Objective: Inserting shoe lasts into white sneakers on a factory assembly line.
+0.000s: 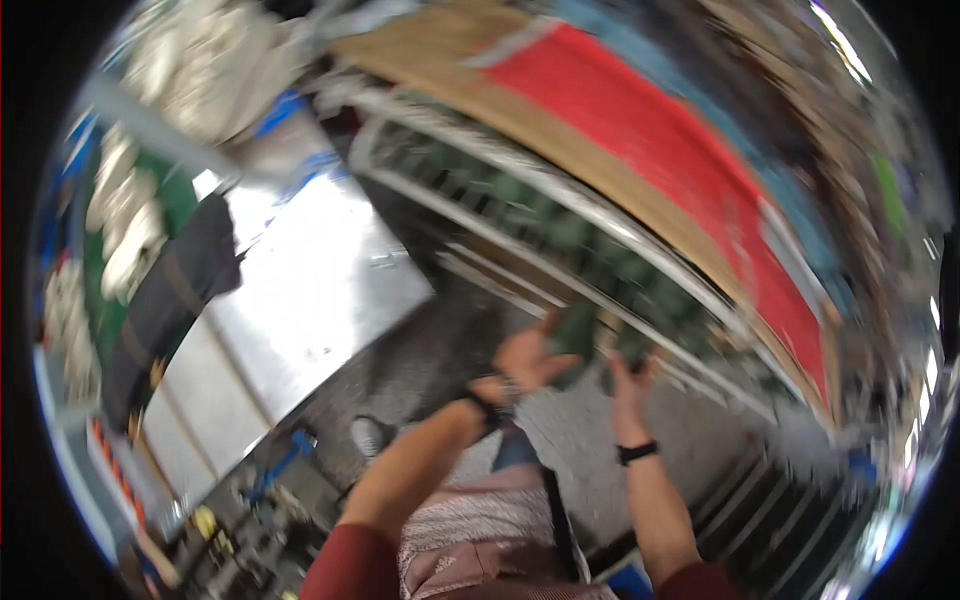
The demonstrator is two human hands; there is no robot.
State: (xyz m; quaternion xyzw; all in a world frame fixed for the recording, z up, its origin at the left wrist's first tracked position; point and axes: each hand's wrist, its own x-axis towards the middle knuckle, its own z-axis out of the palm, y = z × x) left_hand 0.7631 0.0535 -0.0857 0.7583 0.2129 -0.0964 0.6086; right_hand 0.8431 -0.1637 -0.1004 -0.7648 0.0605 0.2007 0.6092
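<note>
At the left of the frame, a shiny metal table (330, 270) is standing. Just below and right of centre, we are curling our left hand's (535, 358) fingers around a dark green object (574, 335), beside a white rack (525, 168). Farther right, blur is hiding whether our right hand (630, 388) is holding anything.

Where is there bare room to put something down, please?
The metal table is bare right of the black cloth; the red sheet, between brown board and blue strip, also looks bare, though blurred. Crowded: the rack of green items, where the left hand and right hand are.
</note>
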